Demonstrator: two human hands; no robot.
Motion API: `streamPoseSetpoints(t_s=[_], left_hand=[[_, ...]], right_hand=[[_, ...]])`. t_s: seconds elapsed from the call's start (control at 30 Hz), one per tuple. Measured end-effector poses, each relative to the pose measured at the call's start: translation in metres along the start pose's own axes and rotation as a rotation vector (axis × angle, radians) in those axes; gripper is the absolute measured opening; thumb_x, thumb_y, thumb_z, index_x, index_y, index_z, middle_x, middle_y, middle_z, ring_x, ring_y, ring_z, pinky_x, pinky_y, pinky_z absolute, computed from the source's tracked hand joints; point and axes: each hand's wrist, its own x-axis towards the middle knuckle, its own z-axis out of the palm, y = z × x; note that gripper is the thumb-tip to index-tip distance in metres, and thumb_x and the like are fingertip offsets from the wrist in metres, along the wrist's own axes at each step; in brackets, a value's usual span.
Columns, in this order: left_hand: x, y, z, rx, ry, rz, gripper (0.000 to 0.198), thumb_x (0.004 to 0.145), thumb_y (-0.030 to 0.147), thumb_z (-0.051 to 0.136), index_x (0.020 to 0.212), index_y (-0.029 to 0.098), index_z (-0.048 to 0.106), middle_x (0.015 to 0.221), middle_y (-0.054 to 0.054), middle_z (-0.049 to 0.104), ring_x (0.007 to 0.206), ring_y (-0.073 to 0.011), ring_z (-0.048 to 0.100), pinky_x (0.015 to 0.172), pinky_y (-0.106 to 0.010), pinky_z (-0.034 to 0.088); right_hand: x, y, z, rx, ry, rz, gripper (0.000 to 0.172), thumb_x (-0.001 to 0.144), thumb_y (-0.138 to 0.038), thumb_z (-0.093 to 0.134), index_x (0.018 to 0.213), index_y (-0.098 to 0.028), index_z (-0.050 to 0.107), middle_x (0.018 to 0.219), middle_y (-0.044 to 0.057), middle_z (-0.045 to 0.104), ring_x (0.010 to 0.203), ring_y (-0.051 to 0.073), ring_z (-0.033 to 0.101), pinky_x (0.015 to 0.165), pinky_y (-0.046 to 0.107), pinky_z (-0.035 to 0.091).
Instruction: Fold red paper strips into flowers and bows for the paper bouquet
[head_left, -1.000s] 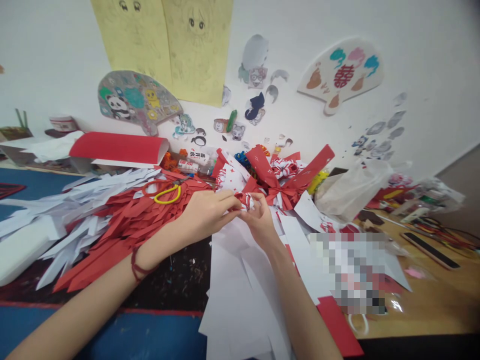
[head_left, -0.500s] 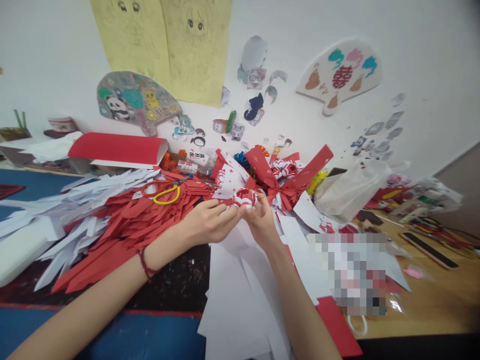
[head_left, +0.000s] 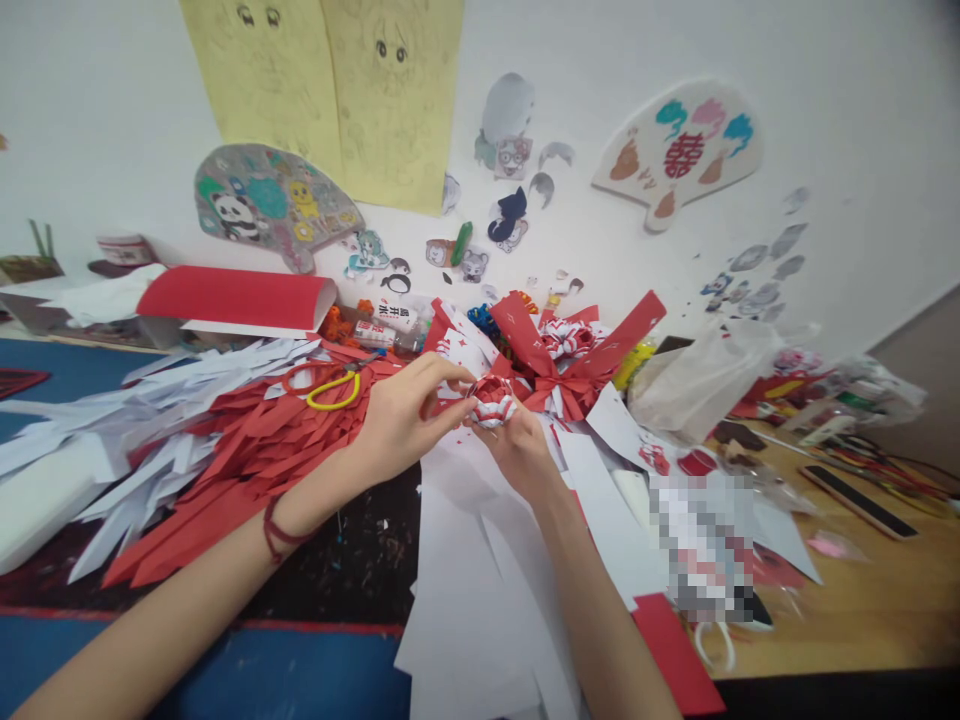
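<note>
A small round red and white folded-paper piece [head_left: 495, 405] is held up over the desk in front of me. My right hand [head_left: 519, 448] grips it from below and from the right, fingers curled under it. At its left side, my left hand [head_left: 403, 412] pinches the edge between thumb and forefinger. Just behind hang or lean red and white patterned paper sheets [head_left: 450, 345]. Left of my left hand, yellow- and red-handled scissors [head_left: 335, 390] lie on a heap of red paper strips [head_left: 259, 440].
White paper strips [head_left: 180, 380] spread at the left. White sheets [head_left: 480, 580] lie under my forearms. A red and white paper flower [head_left: 568, 340] rests at the back near a plastic bag [head_left: 701, 375]. A phone [head_left: 859, 500] sits at the right.
My left hand has shifted left and opened up into a thumb-and-forefinger pinch. The paper piece has turned, so its red centre faces me more.
</note>
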Motion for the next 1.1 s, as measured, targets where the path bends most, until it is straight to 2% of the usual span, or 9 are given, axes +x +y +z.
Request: streamPoseSetpoints(t_s=[0.07,0.17,0.27,0.43,0.6,0.77,0.93,1.1], left_hand=[[0.002,-0.001,-0.001,-0.037,-0.046,-0.036,0.038,0.083,0.037,0.066,0.116,0.020,0.057,0.107,-0.006,0.062,0.070,-0.0110,0.055,0.068,-0.025,0.046],[0.002,-0.005,0.003,-0.077,-0.141,-0.033,0.064,0.075,0.043,0.073,0.130,0.022,0.047,0.127,-0.012,0.052,0.102,-0.0215,0.057,0.087,-0.034,0.047],[-0.001,-0.008,0.008,-0.050,-0.205,0.008,0.064,0.075,0.043,0.073,0.130,0.024,0.047,0.129,-0.012,0.053,0.118,-0.0275,0.050,0.097,-0.042,0.040],[-0.006,-0.008,0.012,0.058,-0.174,0.053,0.054,0.076,0.044,0.072,0.122,0.022,0.052,0.122,-0.011,0.059,0.112,-0.0275,0.052,0.093,-0.042,0.039],[-0.006,-0.009,0.012,0.096,-0.170,0.108,0.049,0.081,0.040,0.067,0.123,0.022,0.051,0.124,-0.010,0.059,0.114,-0.0265,0.052,0.093,-0.040,0.037],[-0.006,-0.010,0.012,0.175,-0.202,0.141,0.055,0.083,0.040,0.064,0.132,0.021,0.046,0.130,-0.012,0.056,0.117,-0.0277,0.050,0.093,-0.040,0.036],[-0.009,-0.014,0.014,0.401,-0.178,0.205,0.048,0.087,0.032,0.059,0.131,0.017,0.049,0.127,-0.013,0.059,0.110,-0.0288,0.054,0.092,-0.043,0.033],[-0.013,-0.020,0.021,0.504,-0.205,0.253,0.042,0.087,0.026,0.056,0.128,0.016,0.052,0.126,-0.012,0.061,0.108,-0.0282,0.056,0.090,-0.043,0.034]], right_hand=[[-0.001,-0.001,0.001,0.002,-0.054,0.009,0.047,0.078,-0.058,0.065,0.111,-0.025,0.063,0.112,0.008,0.065,0.106,0.025,0.061,0.096,0.044,0.048],[-0.002,0.000,0.002,0.001,-0.091,0.031,0.043,0.081,-0.060,0.061,0.107,-0.026,0.065,0.112,0.007,0.065,0.106,0.025,0.061,0.093,0.043,0.049],[-0.002,0.002,0.000,0.002,-0.093,0.050,0.040,0.083,-0.059,0.059,0.104,-0.026,0.066,0.107,0.005,0.066,0.100,0.023,0.062,0.091,0.041,0.049],[-0.002,0.004,0.001,0.023,-0.103,0.070,0.039,0.088,-0.054,0.053,0.112,-0.024,0.063,0.110,0.005,0.065,0.095,0.021,0.062,0.090,0.039,0.049],[-0.003,0.001,0.003,-0.004,-0.092,0.048,0.038,0.085,-0.054,0.058,0.105,-0.022,0.063,0.107,0.006,0.064,0.093,0.020,0.062,0.083,0.036,0.051],[-0.001,-0.001,0.003,0.023,-0.079,0.023,0.045,0.081,-0.049,0.064,0.118,-0.024,0.059,0.118,0.007,0.062,0.103,0.023,0.061,0.088,0.039,0.050],[0.002,0.004,0.002,-0.018,0.026,0.022,0.050,0.082,-0.053,0.062,0.123,-0.025,0.057,0.122,0.008,0.062,0.109,0.024,0.061,0.093,0.042,0.049],[0.003,0.011,-0.001,-0.154,0.121,-0.028,0.047,0.080,-0.038,0.070,0.123,-0.024,0.057,0.119,0.007,0.064,0.104,0.021,0.062,0.088,0.036,0.053]])
